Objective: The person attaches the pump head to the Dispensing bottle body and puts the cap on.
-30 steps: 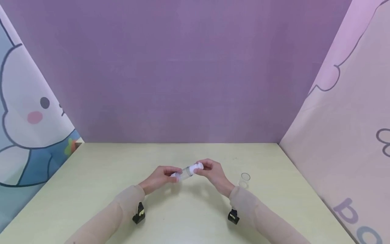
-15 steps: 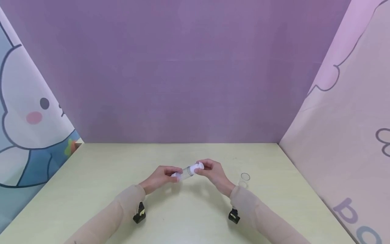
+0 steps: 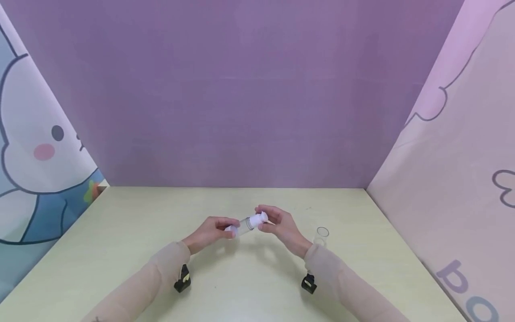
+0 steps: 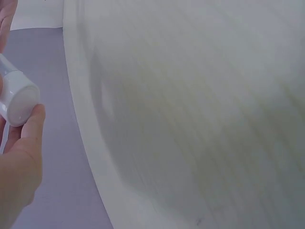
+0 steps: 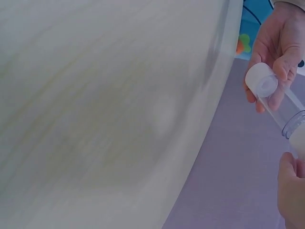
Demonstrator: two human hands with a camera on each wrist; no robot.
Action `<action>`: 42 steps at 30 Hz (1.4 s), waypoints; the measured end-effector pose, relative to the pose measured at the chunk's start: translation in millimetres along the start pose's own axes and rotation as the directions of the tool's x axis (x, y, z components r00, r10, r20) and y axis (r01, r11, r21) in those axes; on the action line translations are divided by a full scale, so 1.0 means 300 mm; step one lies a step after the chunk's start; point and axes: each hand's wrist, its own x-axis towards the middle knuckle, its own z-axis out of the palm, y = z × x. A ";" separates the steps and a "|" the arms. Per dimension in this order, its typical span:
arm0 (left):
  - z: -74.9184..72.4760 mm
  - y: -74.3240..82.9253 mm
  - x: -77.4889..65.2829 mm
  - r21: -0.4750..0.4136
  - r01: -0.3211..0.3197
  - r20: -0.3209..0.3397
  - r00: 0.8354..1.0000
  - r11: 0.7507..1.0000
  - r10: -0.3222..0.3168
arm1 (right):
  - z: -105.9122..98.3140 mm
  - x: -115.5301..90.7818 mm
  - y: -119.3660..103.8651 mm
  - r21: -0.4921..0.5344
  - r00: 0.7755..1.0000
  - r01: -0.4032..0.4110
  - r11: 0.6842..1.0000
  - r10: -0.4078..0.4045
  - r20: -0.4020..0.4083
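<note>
Since the earlier frame, the fingers of the right hand [image 3: 282, 226] have spread away from the white top [image 3: 257, 219] of the bottle [image 3: 244, 226]; the bottle itself has hardly shifted. The left hand [image 3: 210, 233] pinches the white base [image 5: 261, 76] between thumb and fingers. The right hand is partly open, thumb and forefinger standing either side of the white top with no firm hold; whether any fingertip touches it cannot be determined.

The bottle is held tilted above the table [image 3: 241, 290], top end raised, nearer the far edge than the clear tube [image 3: 321, 237], which stands toward the right edge.

Handling: the bottle is probably light and stiff; the smooth clear wall is likely slippery and may crack if dropped. Support it at the white base and apply any turning force at the white top, not the clear wall.
</note>
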 end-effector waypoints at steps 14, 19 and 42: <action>0.009 -0.007 0.012 0.013 -0.003 0.011 1.000 1.000 0.003 | 0.007 -0.004 0.005 -0.011 0.999 -0.013 1.000 0.012 -0.043; 0.011 -0.016 0.006 0.012 -0.001 0.015 1.000 1.000 0.001 | 0.012 -0.008 0.016 -0.020 0.997 -0.049 0.999 0.048 -0.062; 0.021 0.000 -0.002 0.013 -0.015 0.007 1.000 1.000 0.014 | 0.025 -0.012 0.018 -0.018 0.982 -0.097 0.995 0.093 -0.165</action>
